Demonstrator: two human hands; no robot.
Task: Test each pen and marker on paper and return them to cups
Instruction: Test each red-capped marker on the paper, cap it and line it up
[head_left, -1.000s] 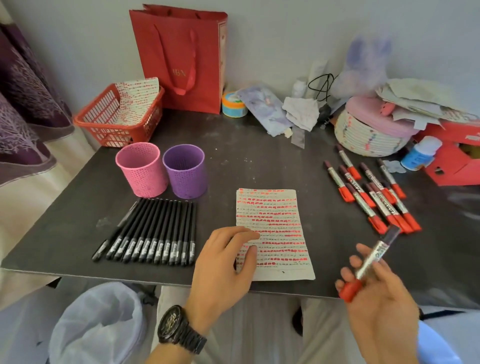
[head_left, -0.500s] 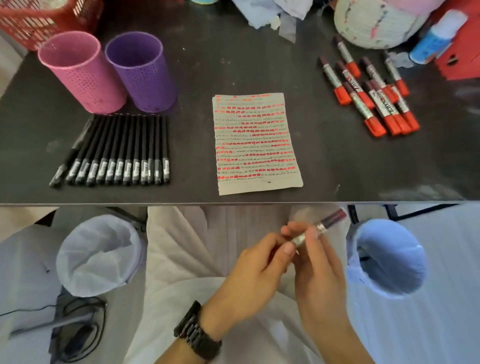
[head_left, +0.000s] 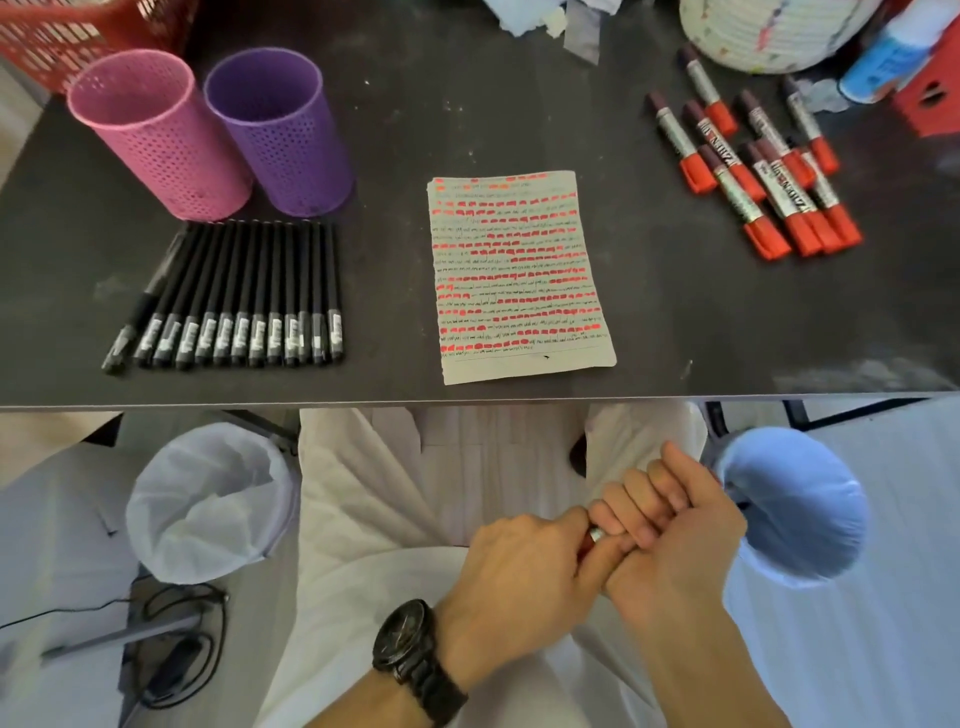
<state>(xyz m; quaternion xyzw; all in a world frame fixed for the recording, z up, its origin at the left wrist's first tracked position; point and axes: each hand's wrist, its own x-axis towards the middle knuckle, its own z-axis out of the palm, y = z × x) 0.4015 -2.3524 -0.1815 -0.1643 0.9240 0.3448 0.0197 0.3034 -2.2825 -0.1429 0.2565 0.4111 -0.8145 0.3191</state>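
Observation:
Both hands are together over my lap, below the table's front edge. My left hand (head_left: 519, 571) and my right hand (head_left: 670, 540) both grip one red marker (head_left: 595, 535); only a sliver of its silver barrel shows between the fingers. On the dark table (head_left: 395, 260) lies the test paper (head_left: 519, 275), covered with red and black lines. A row of several black pens (head_left: 234, 306) lies at the left. In front of it stand a pink cup (head_left: 156, 135) and a purple cup (head_left: 280, 130), upright. Several red markers (head_left: 758, 166) lie at the right.
A red basket (head_left: 62, 36) sits at the table's far left. A woven round box (head_left: 769, 31) and a blue-and-white bottle (head_left: 883, 52) stand at the far right. Under the table stand a white-lined bin (head_left: 208, 499) and a blue-lined bin (head_left: 795, 509). Cables (head_left: 171, 644) lie on the floor.
My view has tilted down from the table toward my lap. The right hand brought the marker down below the table edge, and the left hand left the paper and closed on the marker too.

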